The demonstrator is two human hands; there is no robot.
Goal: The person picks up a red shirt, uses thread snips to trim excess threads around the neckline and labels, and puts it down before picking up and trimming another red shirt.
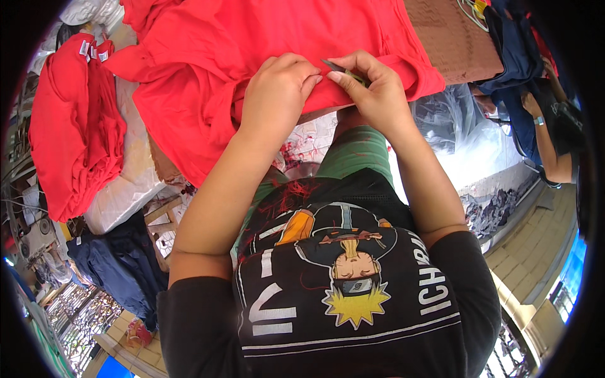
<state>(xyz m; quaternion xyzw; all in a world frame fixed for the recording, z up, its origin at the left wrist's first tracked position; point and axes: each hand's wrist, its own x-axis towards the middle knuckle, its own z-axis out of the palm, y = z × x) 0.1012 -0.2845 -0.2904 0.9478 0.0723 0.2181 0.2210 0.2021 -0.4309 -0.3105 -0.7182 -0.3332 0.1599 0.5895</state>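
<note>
While red cloth (208,57) lies across the brown tabletop (463,44) and drapes over its near edge, I see the left hand (282,83) pinching the cloth there and the right hand (378,88) gripping a small, dark pointed tool (333,65) just beside it.

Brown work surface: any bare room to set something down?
Yes, the brown work surface is bare between red fabric and navy cloth at right. Crowded: the fabric's near edge, under left hand and right hand.

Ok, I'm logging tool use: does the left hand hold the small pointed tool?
No, the small pointed tool is in the right hand, over red fabric.
</note>
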